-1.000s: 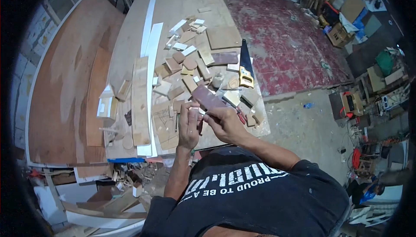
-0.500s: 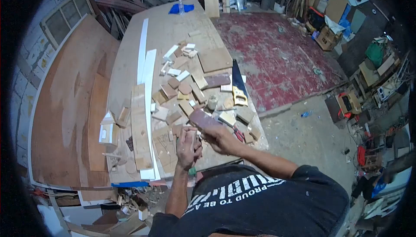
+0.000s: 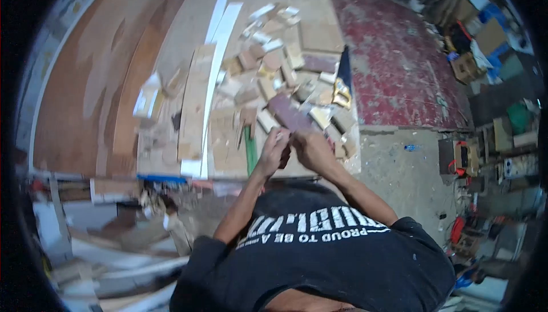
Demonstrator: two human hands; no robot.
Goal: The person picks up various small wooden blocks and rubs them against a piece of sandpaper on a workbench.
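My left hand (image 3: pixel 275 151) is closed over the near edge of the workbench (image 3: pixel 162 160), fingers curled inward. Against it, knuckles almost meeting, is my right hand (image 3: pixel 314 151), also closed with its fingers pointing left. I cannot tell what is pinched between them; a bit of dark red shows below the left fingers. A pale wood block (image 3: pixel 267 121) lies just beyond the left fingertips. Past the right hand is a purplish-brown wood block (image 3: pixel 290 112), partly overlapped by it. A green strip (image 3: pixel 251 149) lies left of the left hand.
Many wood offcuts (image 3: pixel 274 58) are heaped beyond my hands. A handsaw with a yellow handle (image 3: pixel 342 93) lies at the right edge. Long white strips (image 3: pixel 220 49) and a plank (image 3: pixel 197 103) run along the left. A large brown panel (image 3: pixel 85 83) stands beside the bench.
The view has tilted down, so the bench appears higher. My hands have come together, moving right in the view. The green strip beside my left hand now shows more fully.
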